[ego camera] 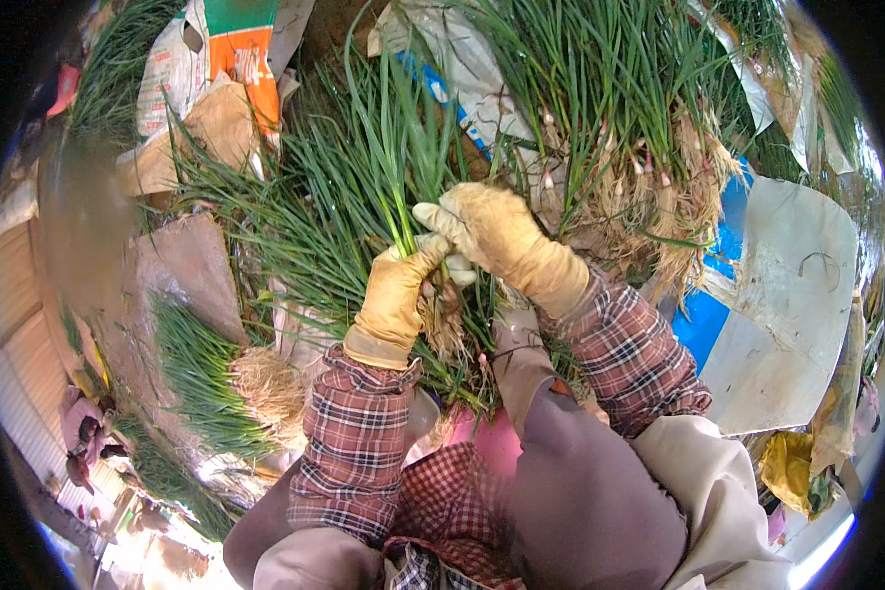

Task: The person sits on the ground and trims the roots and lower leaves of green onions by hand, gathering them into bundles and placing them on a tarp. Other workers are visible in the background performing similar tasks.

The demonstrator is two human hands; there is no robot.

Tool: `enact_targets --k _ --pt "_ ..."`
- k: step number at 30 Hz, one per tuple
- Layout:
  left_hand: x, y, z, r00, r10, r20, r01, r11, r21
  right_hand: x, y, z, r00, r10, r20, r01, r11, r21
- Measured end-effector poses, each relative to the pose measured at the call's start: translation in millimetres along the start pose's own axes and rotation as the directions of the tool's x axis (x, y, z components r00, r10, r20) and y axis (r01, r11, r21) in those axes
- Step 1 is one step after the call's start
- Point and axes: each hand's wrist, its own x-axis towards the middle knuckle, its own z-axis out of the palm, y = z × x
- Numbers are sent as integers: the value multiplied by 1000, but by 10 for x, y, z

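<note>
My two hands, in yellowish rubber gloves below plaid sleeves, are close together before me. My left hand [398, 295] is closed around a small bunch of green onions [392, 177], leaves pointing up and roots hanging beneath the glove. Against that bunch's right side, my right hand [487, 228] has its fingers bent; whether they grip any stalk is hidden. A loose heap of green onions [287, 214] lies behind and left of the hands. More green onions [634, 147], with pale bulbs and dry roots showing, lie at the upper right.
A bundle of green onions with trimmed-looking, matted roots [265, 394] lies at lower left. A white and blue plastic sheet [789, 295] is at right, an orange and green printed sack [243, 59] at upper left. My boot [516, 332] stands just below my hands.
</note>
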Motion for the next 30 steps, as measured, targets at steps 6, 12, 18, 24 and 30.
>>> enact_targets --k 6,12,18,24,30 --pt "-188 166 -140 999 38 32 -34 992 -125 -88 271 -272 897 405 -177 -298 850 435" --pt "-192 293 -116 960 278 -30 -279 954 -113 -208 -31 -391 982 149 120 -132 982 -134" --pt "99 8 -116 940 295 -172 -308 950 -52 -291 -314 136 996 50 70 -50 999 5" --pt "410 -122 59 970 83 -230 -140 960 -243 -475 -394 -149 974 198 112 -109 837 -536" --pt "656 270 -557 940 295 -174 -332 910 -250 -911 -530 -416 874 106 474 -274 914 300"
